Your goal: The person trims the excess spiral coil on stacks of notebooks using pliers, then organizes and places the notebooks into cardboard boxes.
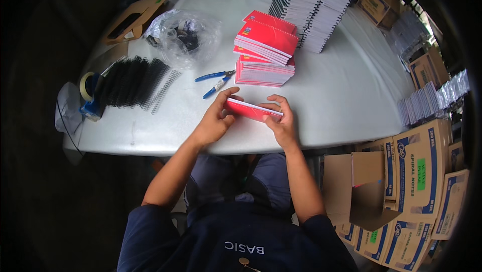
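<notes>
A small red-covered notebook [251,112] is held up on edge over the near side of the table, its row of punched holes and white page edges facing upward. My left hand [219,117] grips its left end between thumb and fingers. At the other end, my right hand [281,123] pinches it, thumb on the red cover and fingers behind. Just beyond lies a pair of blue-handled pliers [216,75] beside a blue and white pen-like tool [216,88]. A stack of red notebooks [265,73] stands behind them, its upper part skewed.
Black spiral coils [133,81] lie in a heap at left, near a tape dispenser [89,101]. Behind are a clear plastic bag [191,41] and an open carton piece [135,18]. Tall notebook stacks [311,13] stand at the back; cardboard boxes [416,166] are piled at right.
</notes>
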Action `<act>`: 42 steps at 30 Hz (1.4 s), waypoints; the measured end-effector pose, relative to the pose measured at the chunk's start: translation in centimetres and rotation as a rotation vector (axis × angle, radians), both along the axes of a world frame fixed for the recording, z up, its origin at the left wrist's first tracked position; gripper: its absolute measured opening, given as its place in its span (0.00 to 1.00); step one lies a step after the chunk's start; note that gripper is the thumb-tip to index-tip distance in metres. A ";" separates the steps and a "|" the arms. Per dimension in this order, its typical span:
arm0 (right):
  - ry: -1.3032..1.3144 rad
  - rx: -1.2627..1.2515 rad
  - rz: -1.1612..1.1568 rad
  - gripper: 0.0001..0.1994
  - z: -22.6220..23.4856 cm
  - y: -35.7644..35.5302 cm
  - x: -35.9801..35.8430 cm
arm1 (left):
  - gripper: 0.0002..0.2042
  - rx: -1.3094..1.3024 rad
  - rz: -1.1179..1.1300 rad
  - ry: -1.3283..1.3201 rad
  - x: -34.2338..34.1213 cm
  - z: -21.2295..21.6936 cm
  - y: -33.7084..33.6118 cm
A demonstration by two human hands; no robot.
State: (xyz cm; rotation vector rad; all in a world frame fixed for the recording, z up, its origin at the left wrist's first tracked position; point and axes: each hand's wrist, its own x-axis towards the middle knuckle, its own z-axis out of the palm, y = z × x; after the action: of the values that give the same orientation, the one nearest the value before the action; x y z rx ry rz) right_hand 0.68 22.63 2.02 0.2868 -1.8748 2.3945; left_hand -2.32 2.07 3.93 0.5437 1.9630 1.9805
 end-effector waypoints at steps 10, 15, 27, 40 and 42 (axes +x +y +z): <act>-0.059 0.269 0.178 0.15 -0.1 -0.6 0.2 | 0.19 -0.572 0.189 0.467 1.0 -1.0 -2.3; -0.064 0.200 0.176 0.15 -0.5 -0.9 0.1 | 0.12 -1.234 0.917 0.649 -6.2 -0.1 -10.5; 0.040 0.208 0.122 0.14 -0.8 -0.8 0.4 | 0.10 -0.669 0.300 0.336 -1.3 4.0 -8.3; 0.049 0.280 0.141 0.13 -0.7 -0.9 0.8 | 0.16 -0.379 0.079 -0.244 -0.7 3.6 -5.3; 0.071 0.294 0.149 0.13 -0.5 -0.9 0.8 | 0.13 -0.327 0.031 0.137 -1.6 3.5 -5.7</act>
State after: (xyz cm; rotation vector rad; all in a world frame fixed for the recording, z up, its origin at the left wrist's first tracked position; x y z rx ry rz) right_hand 1.51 21.73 1.55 0.5425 -2.2426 2.1531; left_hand -3.96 -3.67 7.45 0.5790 2.3292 1.6254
